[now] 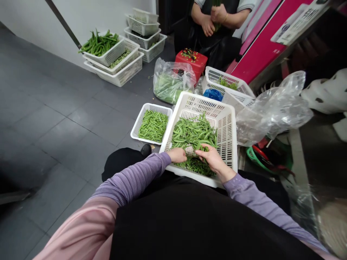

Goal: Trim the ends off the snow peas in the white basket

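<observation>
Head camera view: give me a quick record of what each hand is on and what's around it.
left hand: over the rim of the white plastic crate, fingertips hidden
right hand: pinching green pods in the crate
beside crate: white tray of shelled-looking pods
beyond crate: clear bag of greens, red box
co-worker's hand: clasping a green bunch

Floor: grey tile (67, 126) | white plastic baskets (127, 74) | bagged green pods (169, 86) | red box (191, 59)
</observation>
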The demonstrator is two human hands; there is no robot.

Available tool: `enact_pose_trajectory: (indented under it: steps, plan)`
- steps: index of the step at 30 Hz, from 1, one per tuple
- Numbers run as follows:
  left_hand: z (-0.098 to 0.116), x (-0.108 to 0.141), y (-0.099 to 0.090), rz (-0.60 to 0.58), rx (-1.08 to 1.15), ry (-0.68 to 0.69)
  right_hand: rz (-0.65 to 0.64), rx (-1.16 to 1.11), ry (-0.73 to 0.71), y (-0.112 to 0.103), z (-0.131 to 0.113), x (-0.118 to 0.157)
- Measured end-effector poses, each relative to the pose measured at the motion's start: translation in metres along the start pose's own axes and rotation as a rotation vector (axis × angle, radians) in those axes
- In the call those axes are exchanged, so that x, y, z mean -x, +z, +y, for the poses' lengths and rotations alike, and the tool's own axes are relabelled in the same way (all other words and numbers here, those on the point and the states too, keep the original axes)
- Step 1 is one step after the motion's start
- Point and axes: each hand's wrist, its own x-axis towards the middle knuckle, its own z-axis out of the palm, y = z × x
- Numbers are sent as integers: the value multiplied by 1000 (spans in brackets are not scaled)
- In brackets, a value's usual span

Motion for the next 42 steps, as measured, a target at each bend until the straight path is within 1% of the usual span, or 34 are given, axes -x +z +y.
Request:
enact_pose_trajectory:
  steps: [1,3,5,7,10,12,13,14,15,16,17,18,19,20,21,22,23,24,26,27,29,30,31,32,33,34,35,37,38,39,40,42]
  plan:
    - [-1,1,0,14,-70,-2,-3,-89,32,0,0,1]
    - [-3,3,-1,19,-91,8,-47,-192,58,-2,1,2]
    - [-2,7,-3,22,-10,56,-71,-230,66,-3,3,4]
    - [-1,9,-3,27,114,145,-53,-240,76,-1,6,5]
    - [4,9,-2,-22,237,252,-38,-225,100,6,9,6]
    - [6,8,-2,-22,226,268,-17,-146,88,8,8,5]
    - [7,7,-4,-1,193,282,30,-64,48,8,5,4]
    - [7,7,-6,33,148,305,94,53,-26,6,2,3]
    - [7,7,-9,71,93,332,152,200,-130,3,-3,2]
    - [7,7,-12,100,28,360,180,368,-250,-1,-8,0]
    - [7,8,-16,115,-39,384,153,538,-370,-5,-14,-2]
    - [7,9,-19,122,-102,403,68,696,-472,-8,-20,-4]
    - [8,9,-22,131,-151,417,-54,825,-543,-10,-25,-7]
    - [8,10,-24,148,-187,429,-168,913,-580,-11,-29,-10]
    - [8,11,-26,177,-202,442,-254,957,-591,-10,-32,-14]
    - [8,11,-27,217,-195,449,-297,950,-580,-8,-34,-17]
    - [8,11,-28,264,-169,449,-307,893,-544,-5,-34,-20]
    - [8,10,-28,314,-133,440,-286,782,-482,-2,-32,-23]
    - [6,8,-26,387,-92,408,-214,423,-288,1,-24,-29]
    - [5,7,-24,388,-110,389,-172,206,-175,0,-18,-32]
    - [1,4,-20,316,-241,339,-76,-173,16,-8,-4,-39]
    - [-1,3,-17,264,-333,300,-31,-280,75,-13,4,-43]
    - [-3,3,-15,223,-422,248,-2,-303,105,-17,12,-47]
    - [-5,2,-13,203,-496,187,11,-233,109,-21,19,-50]
    - [-6,2,-11,199,-548,129,2,-75,93,-22,25,-53]
    - [-7,2,-11,202,-579,81,-27,152,57,-20,31,-55]
    - [-8,2,-11,203,-593,47,-79,423,3,-16,36,-57]
    - [-7,2,-14,191,-594,12,-245,975,-132,-1,43,-58]
    - [-6,2,-15,184,-593,2,-336,1180,-190,9,46,-59]
    - [-5,2,-16,180,-594,-4,-418,1316,-235,18,49,-59]
    - [-5,2,-17,179,-598,-4,-483,1386,-262,26,51,-60]
    - [-5,2,-17,175,-604,13,-537,1397,-272,36,54,-62]
